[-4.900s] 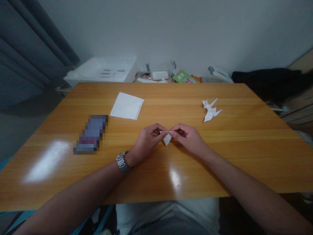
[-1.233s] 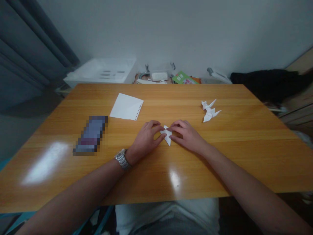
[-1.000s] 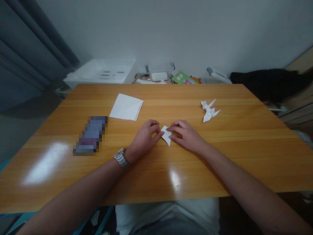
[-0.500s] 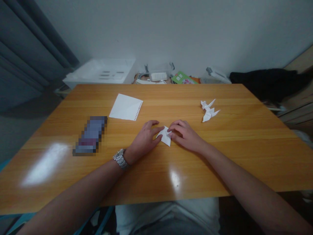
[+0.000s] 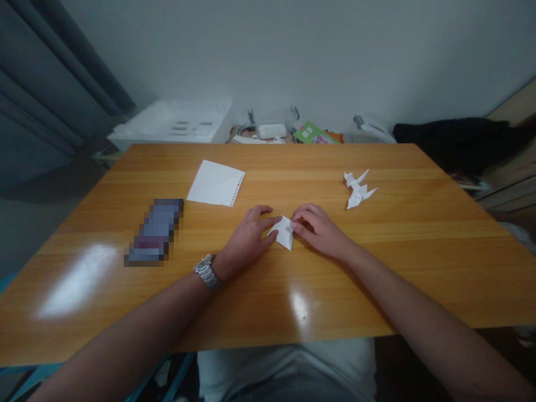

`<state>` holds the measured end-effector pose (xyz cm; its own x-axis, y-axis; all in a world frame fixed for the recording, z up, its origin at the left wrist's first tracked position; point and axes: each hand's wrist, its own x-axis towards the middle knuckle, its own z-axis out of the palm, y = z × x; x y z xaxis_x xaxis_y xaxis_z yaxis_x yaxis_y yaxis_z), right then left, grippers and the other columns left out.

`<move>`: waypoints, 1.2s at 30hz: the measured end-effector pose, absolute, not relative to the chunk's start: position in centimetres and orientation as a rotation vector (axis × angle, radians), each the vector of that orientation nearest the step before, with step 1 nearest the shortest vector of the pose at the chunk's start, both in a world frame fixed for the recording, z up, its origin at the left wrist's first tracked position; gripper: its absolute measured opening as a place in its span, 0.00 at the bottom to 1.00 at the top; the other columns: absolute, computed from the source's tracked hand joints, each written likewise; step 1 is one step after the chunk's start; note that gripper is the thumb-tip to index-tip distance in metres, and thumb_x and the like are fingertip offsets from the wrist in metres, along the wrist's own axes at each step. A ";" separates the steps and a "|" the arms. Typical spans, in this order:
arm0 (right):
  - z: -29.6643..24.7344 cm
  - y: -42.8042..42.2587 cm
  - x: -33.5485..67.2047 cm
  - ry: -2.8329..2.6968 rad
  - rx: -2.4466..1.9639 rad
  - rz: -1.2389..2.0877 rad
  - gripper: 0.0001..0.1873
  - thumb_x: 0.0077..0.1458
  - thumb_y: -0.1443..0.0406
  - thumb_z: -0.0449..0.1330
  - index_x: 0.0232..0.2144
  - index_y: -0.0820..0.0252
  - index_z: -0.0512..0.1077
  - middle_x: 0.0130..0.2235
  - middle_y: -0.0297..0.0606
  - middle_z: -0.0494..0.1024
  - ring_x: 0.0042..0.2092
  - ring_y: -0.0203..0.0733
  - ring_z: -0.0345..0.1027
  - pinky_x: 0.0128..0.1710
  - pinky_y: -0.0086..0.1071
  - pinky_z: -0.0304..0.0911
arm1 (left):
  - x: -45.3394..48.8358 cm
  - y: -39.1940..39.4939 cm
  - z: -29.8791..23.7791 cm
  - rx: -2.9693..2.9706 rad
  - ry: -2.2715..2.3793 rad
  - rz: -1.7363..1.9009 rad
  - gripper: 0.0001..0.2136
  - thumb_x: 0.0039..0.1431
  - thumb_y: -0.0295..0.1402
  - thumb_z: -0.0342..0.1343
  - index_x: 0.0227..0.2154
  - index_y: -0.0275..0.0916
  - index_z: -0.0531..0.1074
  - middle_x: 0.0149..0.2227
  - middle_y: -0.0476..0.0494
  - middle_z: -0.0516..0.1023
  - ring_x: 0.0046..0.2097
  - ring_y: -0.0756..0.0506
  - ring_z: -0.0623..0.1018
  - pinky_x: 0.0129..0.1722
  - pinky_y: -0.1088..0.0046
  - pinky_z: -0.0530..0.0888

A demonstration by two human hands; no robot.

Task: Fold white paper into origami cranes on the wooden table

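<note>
A small piece of folded white paper (image 5: 285,232) lies near the middle of the wooden table. My left hand (image 5: 252,233), with a metal watch (image 5: 207,272) on its wrist, holds the paper's left side down between thumb and index finger. At the opposite edge, the thumb and index finger of my right hand (image 5: 317,230) pinch the paper; its fingertips hide that corner. Beyond my right hand lie folded white paper figures (image 5: 358,191) with pointed ends, touching or very close together.
On the left of the table (image 5: 268,296) are a sheet of paper (image 5: 216,183) with a perforated edge and a pixelated dark phone-like object (image 5: 154,231). Behind the far edge stand a white tray-like container (image 5: 171,125) and a green packet (image 5: 314,134).
My right fingers have drawn slightly back to the paper's right edge, and the raised flap now appears flatter. My left hand has stayed in place.
</note>
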<state>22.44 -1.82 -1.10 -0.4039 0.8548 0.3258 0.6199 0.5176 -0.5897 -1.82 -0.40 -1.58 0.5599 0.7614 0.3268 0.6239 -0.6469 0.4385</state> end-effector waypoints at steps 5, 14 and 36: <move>-1.0 -1.7 22.9 -2.158 -1.179 0.542 0.03 0.65 0.65 0.58 0.37 0.56 0.72 0.43 0.41 0.73 0.47 0.46 0.68 0.51 0.43 0.65 | -1.8 -0.4 -1.5 2.526 1.152 0.711 0.17 0.66 0.31 0.57 0.56 0.39 0.75 0.58 0.36 0.68 0.60 0.38 0.71 0.64 0.56 0.69; -1.0 -1.9 22.9 -2.207 -1.122 0.510 0.06 0.59 0.71 0.61 0.37 0.55 0.75 0.46 0.42 0.73 0.49 0.48 0.68 0.51 0.45 0.65 | -1.9 -0.5 -1.5 2.532 1.128 0.723 0.17 0.66 0.30 0.56 0.56 0.42 0.75 0.58 0.36 0.69 0.60 0.38 0.70 0.63 0.53 0.70; -0.8 -2.2 22.5 -2.234 -0.975 0.679 0.09 0.61 0.72 0.60 0.40 0.56 0.77 0.45 0.42 0.76 0.47 0.44 0.73 0.49 0.41 0.70 | -1.7 -0.9 -0.2 2.572 0.954 0.710 0.11 0.65 0.26 0.57 0.49 0.40 0.69 0.55 0.39 0.72 0.57 0.40 0.72 0.59 0.58 0.71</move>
<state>22.53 -2.22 -0.75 -0.5491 0.7727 0.3186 0.4647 0.5991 -0.6520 -1.70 -0.90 -0.20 0.6558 0.6730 0.3419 0.5211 -0.7313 0.4400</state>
